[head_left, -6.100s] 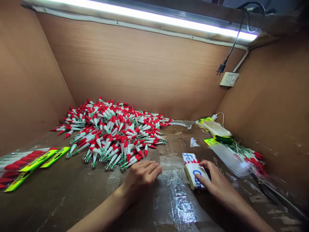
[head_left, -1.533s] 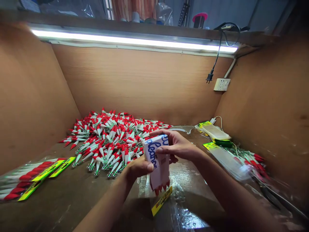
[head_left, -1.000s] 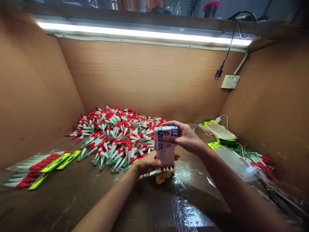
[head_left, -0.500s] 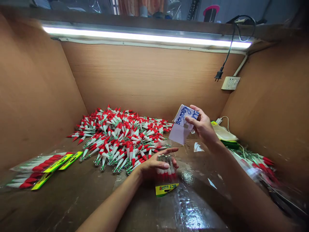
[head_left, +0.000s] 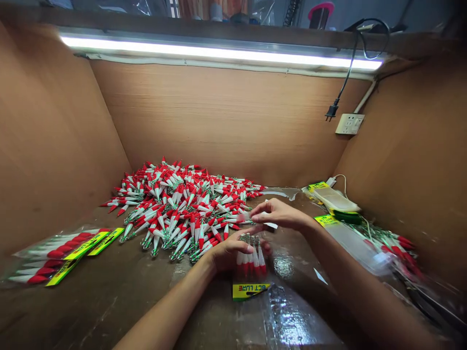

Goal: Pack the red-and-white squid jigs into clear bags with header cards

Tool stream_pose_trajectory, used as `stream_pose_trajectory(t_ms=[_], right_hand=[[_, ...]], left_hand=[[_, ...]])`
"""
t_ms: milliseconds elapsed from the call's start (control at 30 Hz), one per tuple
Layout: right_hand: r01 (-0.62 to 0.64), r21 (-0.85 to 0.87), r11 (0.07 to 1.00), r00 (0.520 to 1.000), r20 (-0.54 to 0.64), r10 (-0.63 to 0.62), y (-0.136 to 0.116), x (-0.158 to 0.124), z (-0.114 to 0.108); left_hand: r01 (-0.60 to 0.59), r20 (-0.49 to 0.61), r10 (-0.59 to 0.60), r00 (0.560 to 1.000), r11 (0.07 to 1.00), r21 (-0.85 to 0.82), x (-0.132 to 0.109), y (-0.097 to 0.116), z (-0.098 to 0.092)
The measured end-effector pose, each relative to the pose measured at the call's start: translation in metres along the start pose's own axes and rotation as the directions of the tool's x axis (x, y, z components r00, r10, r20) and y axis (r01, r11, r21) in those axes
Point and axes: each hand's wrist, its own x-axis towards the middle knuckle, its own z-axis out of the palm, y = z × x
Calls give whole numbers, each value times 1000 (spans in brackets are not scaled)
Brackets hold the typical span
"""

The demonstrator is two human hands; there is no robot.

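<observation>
My left hand (head_left: 228, 250) is wrapped around a clear plastic bag (head_left: 251, 277) of red-and-white fishing lures (head_left: 251, 260), near the middle of the table. The bag's yellow header card (head_left: 250, 291), printed "BCT LURE", points toward me. Just above it, my right hand (head_left: 275, 214) has its thumb and fingertips together at a see-through strip (head_left: 243, 217), apparently the bag's flap. Under the right hand, a white piece (head_left: 270, 225) is partly hidden; I cannot tell whether it is the card. A large heap of loose lures (head_left: 182, 204) lies behind my left hand.
Filled bags (head_left: 62, 253) lie at the left. To the right are a stack of bags with yellow headers (head_left: 333, 197), a flat clear bag (head_left: 359, 243), more lures (head_left: 401, 255) and dark-handled scissors (head_left: 419, 301). A plug (head_left: 331, 112) hangs near the wall socket (head_left: 349, 124).
The written card has left my right hand, which has moved down and left to the top of the bag. My left hand stays on the bag; the flat clear bag at right is now uncovered.
</observation>
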Motion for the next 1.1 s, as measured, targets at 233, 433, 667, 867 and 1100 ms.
stream_pose_trajectory(t_ms=[233, 433, 667, 867, 1100], right_hand=[[20, 125, 992, 958, -287, 17, -1, -4, -13], [-1, 90, 996, 935, -353, 33, 8, 0, -23], [92, 124, 988, 907, -419, -31, 5, 1, -16], [105, 98, 990, 913, -405, -56, -8, -3, -8], [25, 267, 963, 924, -375, 80, 3, 3, -9]], left_hand=[[-66, -387, 152, 910, 972, 227, 11, -1, 1], [-165, -522, 332, 785, 925, 341, 20, -4, -7], [-61, -502, 275, 820, 914, 401, 17, -4, 7], [-88, -483, 354, 801, 868, 489, 22, -11, 14], [-158, -599, 459, 656, 860, 485, 22, -6, 3]])
